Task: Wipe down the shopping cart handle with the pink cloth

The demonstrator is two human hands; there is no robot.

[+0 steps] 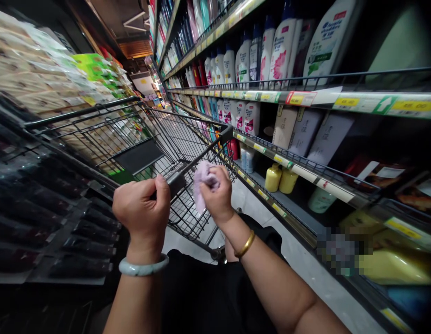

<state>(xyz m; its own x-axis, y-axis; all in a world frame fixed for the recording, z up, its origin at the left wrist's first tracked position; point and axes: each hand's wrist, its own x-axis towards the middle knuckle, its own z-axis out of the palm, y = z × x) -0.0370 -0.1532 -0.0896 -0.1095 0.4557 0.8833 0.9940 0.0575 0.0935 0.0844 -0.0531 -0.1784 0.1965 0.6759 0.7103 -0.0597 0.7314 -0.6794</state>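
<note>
My left hand (142,206) is closed in a fist round the dark handle (177,182) of a wire shopping cart (191,218), its thumb on top. A pale jade-coloured bangle circles that wrist. Crumpled in my right hand (218,195) is a lilac cloth (200,178), bunched between thumb and fingers, with one end hanging down. This hand is just right of the handle, in front of the cart's basket, and a gold bangle is on its wrist. The cart is tilted in view, and its basket shows bare wire and a dark panel (141,155).
Shelves (292,169) on the right bear shampoo bottles (283,48), upright boxes (306,132) and yellow bottles (273,178). Stacked plastic-wrapped packages (24,60) line the left. Pale floor tiles (252,202) run between the cart and the shelves.
</note>
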